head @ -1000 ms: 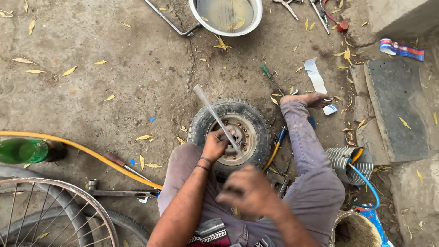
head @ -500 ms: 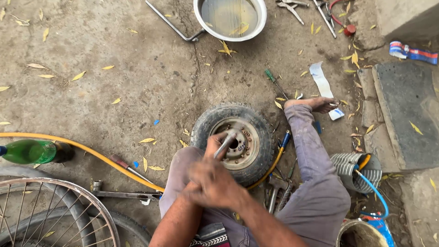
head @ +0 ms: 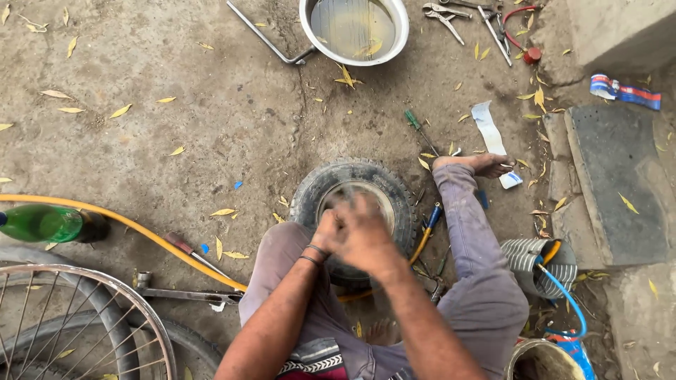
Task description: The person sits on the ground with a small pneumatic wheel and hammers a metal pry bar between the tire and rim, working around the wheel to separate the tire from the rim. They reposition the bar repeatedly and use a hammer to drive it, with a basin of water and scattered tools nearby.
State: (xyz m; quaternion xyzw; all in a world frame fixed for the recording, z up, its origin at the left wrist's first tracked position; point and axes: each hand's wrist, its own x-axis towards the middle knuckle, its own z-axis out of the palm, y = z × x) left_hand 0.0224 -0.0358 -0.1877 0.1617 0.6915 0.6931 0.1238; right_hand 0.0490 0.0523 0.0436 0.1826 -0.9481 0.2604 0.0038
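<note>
A small black tyre on a metal rim (head: 394, 200) lies flat on the ground between my legs. Both hands are pressed together over its hub and blurred by motion. My left hand (head: 328, 231), with bands at the wrist, is closed in a fist above the rim. My right hand (head: 367, 238) lies against and partly over it. The thin metal rod from the earlier frames is hidden under the hands. My bare foot (head: 486, 165) rests just right of the tyre.
A metal basin of murky water (head: 352, 28) stands at the top. Pliers and wrenches (head: 451, 14) lie beside it, and a screwdriver (head: 420, 130) above the tyre. A yellow hose (head: 141, 232), a green bottle (head: 42, 224) and a bicycle wheel (head: 84, 324) are at left. Stone slabs (head: 612, 176) are at right.
The long rod held up in my left hand has come down to the rim. My right hand joined the left, and both now cover the hub, with the rod out of sight.
</note>
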